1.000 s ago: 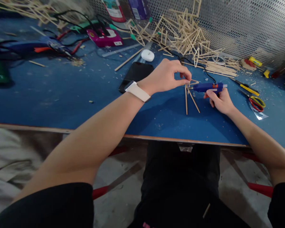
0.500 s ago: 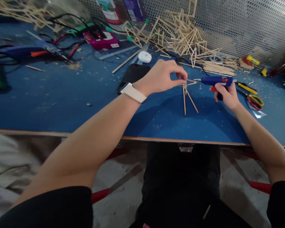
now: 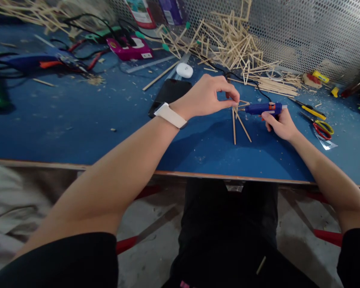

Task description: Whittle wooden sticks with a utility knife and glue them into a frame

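My left hand point(image 3: 213, 96) pinches the top of a small frame of thin wooden sticks point(image 3: 242, 127) between thumb and fingertips. Two of its sticks slant down toward the blue tabletop, and shorter pieces stick out to the right near the pinch. In my right hand point(image 3: 281, 123) is a blue glue gun point(image 3: 262, 108), held by its handle with the fingers wrapped round it. Its nozzle points left and is close to the joint beside my left fingertips; whether it touches cannot be made out.
Behind lies a heap of wooden sticks point(image 3: 232, 44). Scissors point(image 3: 322, 130) and yellow-handled cutters point(image 3: 312, 111) lie right. A black phone point(image 3: 168, 94) and white case point(image 3: 184, 70) sit near my left wrist. A magenta power strip point(image 3: 129, 48) and blue tool point(image 3: 27, 62) are further left.
The glue gun has moved left and slightly down, bringing its nozzle nearer the pinched joint. My left hand keeps its pinch on the stick frame, almost unmoved.
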`<state>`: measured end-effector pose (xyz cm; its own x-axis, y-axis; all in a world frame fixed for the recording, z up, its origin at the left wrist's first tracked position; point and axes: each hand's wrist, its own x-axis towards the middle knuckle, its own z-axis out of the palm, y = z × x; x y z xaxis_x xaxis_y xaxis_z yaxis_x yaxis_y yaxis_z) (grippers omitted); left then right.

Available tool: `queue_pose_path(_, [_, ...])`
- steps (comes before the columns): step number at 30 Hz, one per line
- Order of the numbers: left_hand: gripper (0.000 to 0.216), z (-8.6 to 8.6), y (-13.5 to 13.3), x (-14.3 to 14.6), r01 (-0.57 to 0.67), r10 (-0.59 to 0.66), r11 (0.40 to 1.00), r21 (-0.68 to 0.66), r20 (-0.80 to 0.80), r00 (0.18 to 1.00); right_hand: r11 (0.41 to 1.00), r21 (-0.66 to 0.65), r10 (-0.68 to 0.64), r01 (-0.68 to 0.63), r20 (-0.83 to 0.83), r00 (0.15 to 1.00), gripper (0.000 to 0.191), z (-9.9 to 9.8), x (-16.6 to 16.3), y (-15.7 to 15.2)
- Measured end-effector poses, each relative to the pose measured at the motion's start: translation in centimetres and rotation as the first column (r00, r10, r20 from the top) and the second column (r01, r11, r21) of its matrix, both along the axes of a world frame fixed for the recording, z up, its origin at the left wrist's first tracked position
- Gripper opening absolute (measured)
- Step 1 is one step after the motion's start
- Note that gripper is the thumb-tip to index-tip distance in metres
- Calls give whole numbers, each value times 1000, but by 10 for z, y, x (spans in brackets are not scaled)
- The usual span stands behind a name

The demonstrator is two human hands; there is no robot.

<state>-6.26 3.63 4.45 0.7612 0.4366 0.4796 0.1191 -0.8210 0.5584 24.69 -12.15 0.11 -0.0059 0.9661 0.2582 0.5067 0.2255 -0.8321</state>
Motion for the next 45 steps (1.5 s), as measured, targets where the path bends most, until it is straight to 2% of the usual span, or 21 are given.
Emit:
queue_pose_path(4, [26, 1, -1, 0, -3, 3, 1000, 2, -18, 1000, 1000, 7, 9, -9, 20, 1000, 67, 1, -2, 2])
queue_pose_path(9, [25, 1, 0, -1, -11, 11, 1000, 5, -24, 1000, 995, 49, -93, 90, 67, 993, 69, 8, 1, 0])
queue_pose_path(15, [26, 1, 1, -2, -19, 19, 1000, -2, -30, 999, 997, 54, -51, 55, -73, 996, 73, 16, 18, -3])
queue_pose_path(21, [25, 1, 3, -2, -26, 27, 999, 28, -36, 999, 996, 71, -23, 45, -287, 958, 73, 23, 20, 0])
queue_pose_path(24, [25, 0, 3, -2, -25, 27, 999, 33, -37, 999, 993, 93, -33, 66, -314, 949, 75, 23, 27, 5])
queue_pose_path(26, [25, -1, 3, -1, -27, 29, 999, 37, -39, 999, 982, 120, -112, 148, -265, 958, 78, 20, 38, 12])
queue_pose_path(28, [24, -2, 3, -1, -30, 31, 999, 44, -36, 999, 948, 146, -262, 283, -149, 954, 83, 17, 55, 20])
queue_pose_path(30, [24, -2, 3, 0, -32, 34, 998, 50, -36, 999, 901, 175, -409, 398, 30, 912, 86, 14, 73, 25])
queue_pose_path(32, [25, -3, 3, 1, -34, 37, 998, 53, -45, 998, 877, 183, -476, 444, 208, 854, 84, 10, 89, 28])
queue_pose_path(34, [26, -3, 2, 1, -39, 42, 998, 53, -56, 998, 877, 168, -481, 451, 303, 823, 78, 7, 100, 29])
queue_pose_path(37, [25, -3, 1, 2, -50, 52, 998, 49, -61, 997, 883, 148, -469, 446, 344, 813, 64, 0, 106, 32])
queue_pose_path(41, [24, -3, -1, 3, -63, 64, 997, 35, -55, 996, 882, 157, -471, 444, 342, 814, 48, -9, 103, 38])
queue_pose_path(45, [22, -4, 0, 3, -60, 62, 998, 34, -57, 996, 879, 173, -477, 444, 303, 825, 44, -11, 99, 38])
